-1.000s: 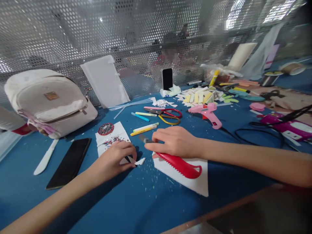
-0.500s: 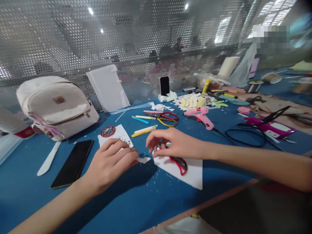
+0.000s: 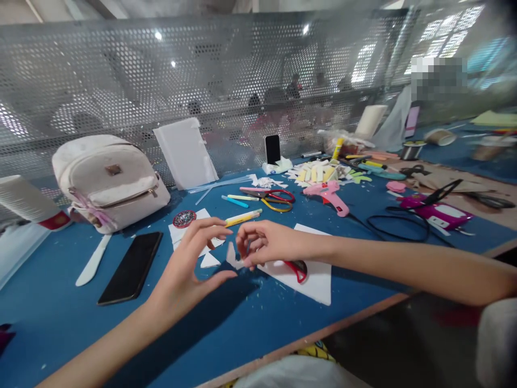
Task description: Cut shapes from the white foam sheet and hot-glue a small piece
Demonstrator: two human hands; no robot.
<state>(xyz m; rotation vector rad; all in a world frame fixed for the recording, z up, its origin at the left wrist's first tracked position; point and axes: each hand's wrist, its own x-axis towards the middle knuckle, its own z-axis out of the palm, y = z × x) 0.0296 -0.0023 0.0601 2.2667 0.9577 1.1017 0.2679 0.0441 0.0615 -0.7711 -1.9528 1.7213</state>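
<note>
My right hand (image 3: 269, 245) pinches a small white scrap of paper (image 3: 233, 256) between thumb and fingers, over the middle of the blue table. To its left, my left hand (image 3: 194, 257) is open, thumb and fingers spread apart around the scrap's left side. Under my right hand lies a white sheet (image 3: 319, 288) with red-handled scissors (image 3: 299, 270) on it, their blades hidden. A small white paper triangle (image 3: 210, 260) rests beyond my left thumb. Behind my left fingers is a white card (image 3: 177, 237) holding a round red-rimmed dish (image 3: 184, 219) of dark bits.
A black phone (image 3: 131, 268), a white plastic knife (image 3: 93, 261) and a white backpack (image 3: 113, 183) are at left. Pens (image 3: 242, 217), more scissors (image 3: 278, 199), a pile of paper strips (image 3: 319, 171) and a pink glue gun (image 3: 329, 196) with a black cord lie farther back.
The paper scrap has passed from my left hand to my right. My left fingers have opened wide. The white triangle now shows on the table, and the view has shifted slightly.
</note>
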